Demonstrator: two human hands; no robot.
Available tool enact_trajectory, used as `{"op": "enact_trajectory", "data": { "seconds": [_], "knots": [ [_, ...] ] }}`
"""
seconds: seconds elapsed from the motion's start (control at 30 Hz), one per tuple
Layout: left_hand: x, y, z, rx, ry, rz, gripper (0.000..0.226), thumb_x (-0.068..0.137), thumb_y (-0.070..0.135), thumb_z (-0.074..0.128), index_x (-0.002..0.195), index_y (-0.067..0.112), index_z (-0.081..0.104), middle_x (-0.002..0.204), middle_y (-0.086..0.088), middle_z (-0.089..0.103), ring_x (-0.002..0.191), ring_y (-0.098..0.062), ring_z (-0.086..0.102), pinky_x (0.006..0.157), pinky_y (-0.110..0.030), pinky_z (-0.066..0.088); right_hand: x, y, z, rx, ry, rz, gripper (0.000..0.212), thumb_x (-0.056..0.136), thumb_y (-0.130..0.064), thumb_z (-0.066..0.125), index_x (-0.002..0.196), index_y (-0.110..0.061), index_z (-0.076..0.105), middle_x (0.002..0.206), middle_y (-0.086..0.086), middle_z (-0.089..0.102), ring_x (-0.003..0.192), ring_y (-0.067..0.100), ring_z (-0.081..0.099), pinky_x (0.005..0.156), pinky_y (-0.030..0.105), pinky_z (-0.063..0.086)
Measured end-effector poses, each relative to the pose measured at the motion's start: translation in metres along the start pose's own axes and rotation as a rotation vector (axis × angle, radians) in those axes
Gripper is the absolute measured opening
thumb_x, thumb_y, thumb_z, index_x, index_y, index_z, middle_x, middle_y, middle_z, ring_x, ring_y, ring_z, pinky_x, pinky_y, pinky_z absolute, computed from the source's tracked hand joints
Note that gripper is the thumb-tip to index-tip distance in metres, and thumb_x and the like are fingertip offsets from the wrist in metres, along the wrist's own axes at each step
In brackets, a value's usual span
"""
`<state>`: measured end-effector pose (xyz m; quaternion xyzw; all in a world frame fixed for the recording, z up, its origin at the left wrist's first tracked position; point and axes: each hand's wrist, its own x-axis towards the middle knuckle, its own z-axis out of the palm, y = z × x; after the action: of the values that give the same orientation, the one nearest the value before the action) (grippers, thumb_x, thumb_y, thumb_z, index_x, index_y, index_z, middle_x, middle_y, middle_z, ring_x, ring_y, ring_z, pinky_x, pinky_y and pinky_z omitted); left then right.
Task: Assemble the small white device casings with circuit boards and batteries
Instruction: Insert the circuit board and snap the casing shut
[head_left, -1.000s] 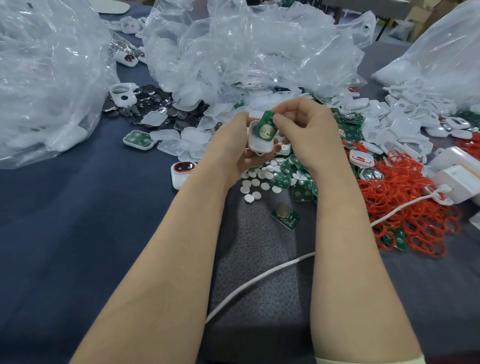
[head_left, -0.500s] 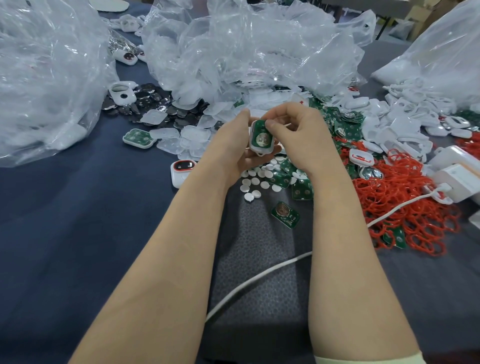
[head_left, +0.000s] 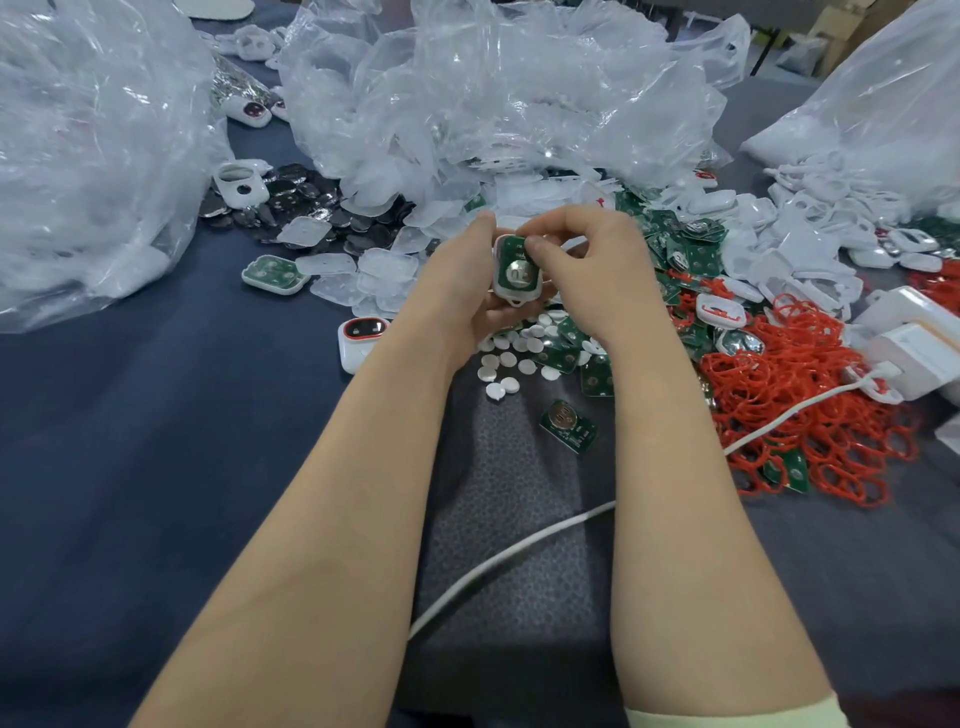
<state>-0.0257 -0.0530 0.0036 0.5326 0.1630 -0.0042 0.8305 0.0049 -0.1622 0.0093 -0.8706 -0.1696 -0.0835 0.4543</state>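
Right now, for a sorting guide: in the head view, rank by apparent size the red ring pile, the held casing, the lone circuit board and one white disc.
1. red ring pile
2-3. held casing, lone circuit board: look alike, board nearer, unranked
4. white disc

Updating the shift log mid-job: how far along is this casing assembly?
Done: one closed unit lies on the cloth. In hand: the left hand grips a white casing with a circuit board and battery inside; the fingers of the right hand pinch the board's top edge. Left: closing it, plus heaps of loose boards, empty casings and red rings.
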Motion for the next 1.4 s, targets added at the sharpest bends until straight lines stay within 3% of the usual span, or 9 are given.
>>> {"op": "enact_trajectory", "data": {
  "seconds": [0.07,0.13,0.23,0.47,0.63,0.83,1.07,1.27,1.4],
  "knots": [
    [0.001,0.000,-0.001,-0.009,0.007,0.011,0.033,0.103,0.030,0.038,0.084,0.012,0.059,0.060,-0.005,0.068,0.051,-0.014,0.066,0.064,-0.030,0.060,0.001,0.001,0.003,-0.030,0.011,-0.017,0.015,0.089,-0.017,0.060,0.097,-0.024,0.071,0.089,-0.001,0.059,0.065,0.000,0.046,0.066,0.017,0.039],
    [0.002,-0.003,-0.002,0.021,0.004,0.048,0.022,0.101,0.025,0.046,0.088,0.013,0.060,0.079,-0.008,0.069,0.064,-0.016,0.069,0.064,-0.030,0.060,0.001,0.001,0.006,-0.043,0.025,-0.029,0.016,0.089,-0.016,0.061,0.100,-0.024,0.070,0.088,0.000,0.057,0.065,0.001,0.045,0.064,0.015,0.038],
    [0.003,-0.006,-0.005,0.100,-0.025,0.128,0.010,0.096,0.007,0.053,0.093,0.016,0.058,0.098,-0.011,0.065,0.079,-0.019,0.068,0.066,-0.029,0.060,0.002,0.002,0.009,-0.015,0.050,0.011,0.023,0.089,-0.019,0.062,0.112,-0.020,0.061,0.089,0.000,0.053,0.077,0.010,0.050,0.072,0.022,0.044],
    [-0.002,-0.008,-0.007,0.316,-0.085,0.342,0.017,0.097,0.000,0.048,0.101,0.016,0.053,0.097,-0.013,0.065,0.079,-0.018,0.065,0.073,-0.029,0.060,0.003,0.009,0.007,0.206,0.041,0.177,0.009,0.088,-0.023,0.066,0.087,-0.014,0.066,0.072,0.002,0.059,0.060,0.007,0.050,0.050,0.011,0.038],
    [-0.002,-0.010,-0.005,0.319,-0.103,0.373,0.016,0.098,0.001,0.047,0.103,0.014,0.053,0.092,-0.010,0.064,0.075,-0.014,0.064,0.070,-0.023,0.058,0.004,0.010,0.008,0.262,0.044,0.206,0.013,0.088,-0.021,0.066,0.078,-0.017,0.061,0.073,0.004,0.057,0.065,0.012,0.052,0.055,0.019,0.040],
    [0.004,-0.012,-0.003,0.151,-0.074,0.340,0.023,0.098,0.006,0.051,0.117,0.018,0.055,0.092,-0.006,0.067,0.083,-0.011,0.068,0.079,-0.024,0.057,0.004,0.008,0.011,0.363,0.125,0.183,0.008,0.089,-0.022,0.065,0.087,-0.014,0.065,0.074,-0.003,0.062,0.071,0.009,0.058,0.068,0.021,0.048],
    [0.009,-0.016,-0.004,0.147,-0.034,0.318,0.014,0.096,0.006,0.054,0.110,0.010,0.052,0.091,-0.007,0.066,0.075,-0.008,0.069,0.071,-0.019,0.056,0.006,0.010,0.015,0.367,0.152,0.216,0.014,0.089,-0.022,0.066,0.092,-0.009,0.066,0.083,0.011,0.064,0.078,0.019,0.060,0.077,0.035,0.052],
    [0.009,-0.015,-0.004,0.147,-0.041,0.318,0.024,0.096,0.004,0.054,0.120,0.008,0.052,0.094,-0.010,0.067,0.078,-0.011,0.070,0.075,-0.023,0.058,0.007,0.012,0.015,0.387,0.141,0.257,0.013,0.088,-0.025,0.066,0.087,-0.013,0.064,0.073,0.001,0.061,0.066,0.011,0.057,0.057,0.019,0.043],
    [0.009,-0.015,-0.003,0.130,-0.032,0.304,0.030,0.096,0.002,0.054,0.125,0.008,0.053,0.096,-0.011,0.066,0.081,-0.015,0.069,0.079,-0.027,0.058,0.007,0.012,0.017,0.406,0.140,0.281,0.014,0.088,-0.026,0.067,0.090,-0.012,0.065,0.076,0.003,0.061,0.067,0.012,0.056,0.058,0.020,0.041]
  ]
}}
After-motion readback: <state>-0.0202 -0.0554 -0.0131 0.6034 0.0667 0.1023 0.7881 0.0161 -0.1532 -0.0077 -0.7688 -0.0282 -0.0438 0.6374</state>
